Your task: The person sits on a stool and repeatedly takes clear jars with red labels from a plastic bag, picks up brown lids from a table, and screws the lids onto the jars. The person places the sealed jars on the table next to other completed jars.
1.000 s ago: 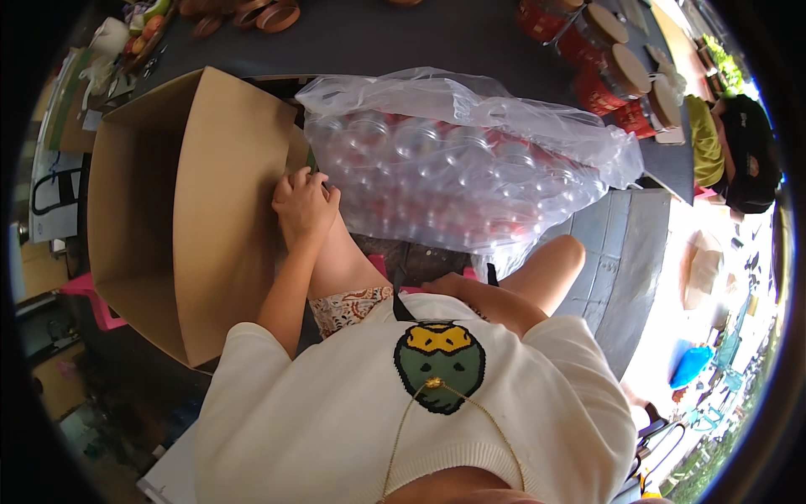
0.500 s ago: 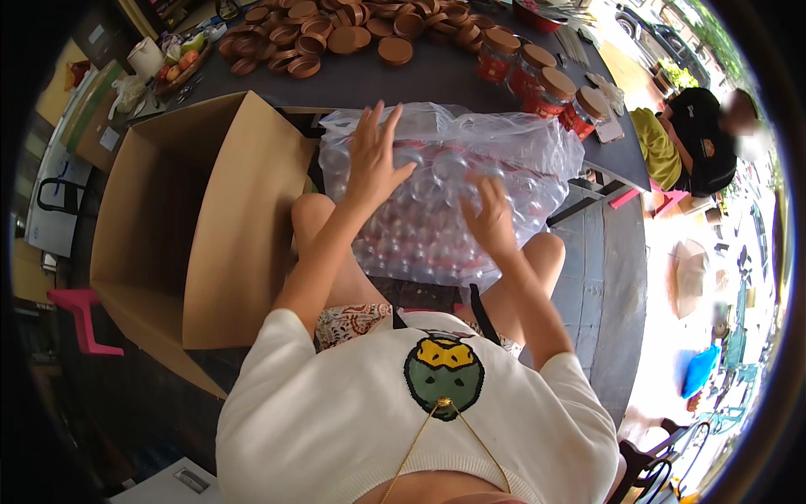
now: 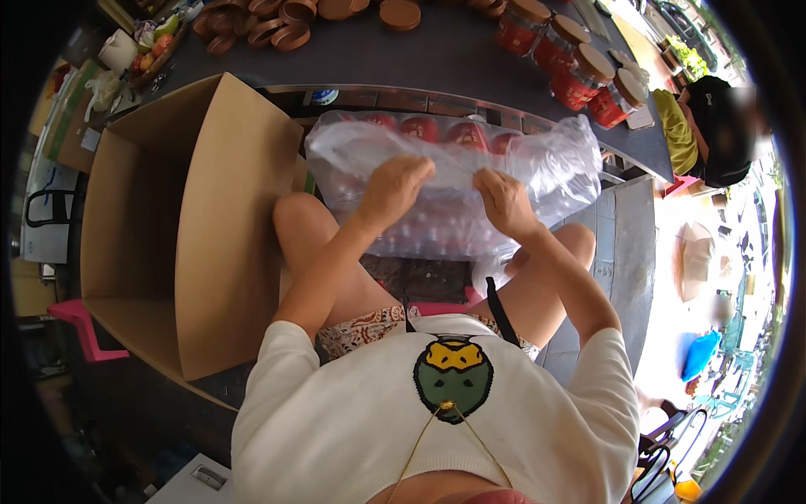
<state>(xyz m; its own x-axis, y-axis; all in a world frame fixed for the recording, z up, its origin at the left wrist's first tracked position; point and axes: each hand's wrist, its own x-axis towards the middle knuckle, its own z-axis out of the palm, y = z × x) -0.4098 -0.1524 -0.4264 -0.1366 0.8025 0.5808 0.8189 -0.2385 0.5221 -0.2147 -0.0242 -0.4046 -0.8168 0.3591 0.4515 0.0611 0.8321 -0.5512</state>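
A large clear plastic bag full of transparent jars with red labels stands in front of me, between my knees and the table. My left hand is closed on the bag's film near its middle. A short way to its right, my right hand also pinches the film. Between the two hands the plastic is drawn up and creased. Red-labelled jars show along the bag's far side, while those nearer to me are blurred by the film.
A tall open cardboard box stands at my left. On the dark table lie several brown lids, with several brown-lidded red jars at the right. Beyond them sits another person. A pink stool is at far left.
Both hands have gone from raised and spread to closed on the bag's film. The bag has shifted, its red labels now plainer along the far side. My view has moved lower and closer.
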